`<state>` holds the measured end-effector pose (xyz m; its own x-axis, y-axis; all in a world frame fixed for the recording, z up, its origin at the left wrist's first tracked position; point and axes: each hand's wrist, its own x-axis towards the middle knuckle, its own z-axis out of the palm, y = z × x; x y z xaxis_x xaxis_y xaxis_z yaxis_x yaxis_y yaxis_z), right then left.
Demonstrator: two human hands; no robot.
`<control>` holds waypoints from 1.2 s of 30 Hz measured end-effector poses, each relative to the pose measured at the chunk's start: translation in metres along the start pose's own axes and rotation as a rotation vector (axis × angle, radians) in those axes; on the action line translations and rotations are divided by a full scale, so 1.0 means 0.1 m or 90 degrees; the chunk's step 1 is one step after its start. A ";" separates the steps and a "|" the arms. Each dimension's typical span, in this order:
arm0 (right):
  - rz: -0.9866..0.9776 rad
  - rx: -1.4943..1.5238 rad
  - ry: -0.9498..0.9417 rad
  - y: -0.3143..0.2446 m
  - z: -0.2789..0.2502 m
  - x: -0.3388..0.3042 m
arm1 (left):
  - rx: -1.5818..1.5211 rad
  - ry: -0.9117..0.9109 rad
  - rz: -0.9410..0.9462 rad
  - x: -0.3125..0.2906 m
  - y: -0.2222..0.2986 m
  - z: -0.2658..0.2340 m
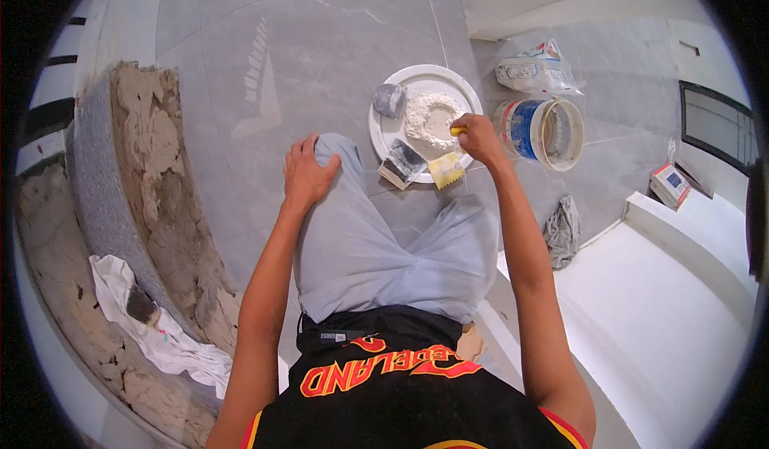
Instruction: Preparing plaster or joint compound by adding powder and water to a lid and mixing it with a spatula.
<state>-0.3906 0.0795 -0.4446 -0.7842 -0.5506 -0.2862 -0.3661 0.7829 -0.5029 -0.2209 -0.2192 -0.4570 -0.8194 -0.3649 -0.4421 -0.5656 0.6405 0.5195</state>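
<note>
My right hand is closed on a small yellow tool; most of it is hidden by the fingers. It hovers at the right side of a ring of white powder, which has a paler, smooth hollow in its middle. The powder lies on a round white tray on the floor. Around it on the tray are a grey scraper, a black-and-white scraper and a yellow notched spreader. My left hand rests on my left knee with its fingers apart, holding nothing.
Right of the tray stands a blue-and-white bucket, with a plastic bag behind it. A grey cloth lies near the white ledge. On the left are rough mortar strips and a white cloth with a brush.
</note>
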 end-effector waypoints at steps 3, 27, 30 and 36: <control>0.017 -0.024 0.035 0.08 0.00 0.00 | -0.006 0.008 0.016 0.01 0.00 0.00; 0.049 -0.061 0.362 0.27 -0.99 -0.77 | 0.053 -0.004 0.138 1.22 0.82 0.88; 0.213 -0.101 0.461 0.50 -1.27 -0.90 | 0.037 -0.024 0.115 1.24 0.85 0.90; 0.220 -0.226 0.520 1.20 -1.07 -0.77 | 0.001 -0.017 0.115 1.35 0.76 0.93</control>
<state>-0.4272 0.2468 -0.3957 -0.9359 -0.0058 0.3523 -0.0744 0.9806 -0.1813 -0.3661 -0.1569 -0.5456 -0.9050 -0.2256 -0.3608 -0.4089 0.6954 0.5909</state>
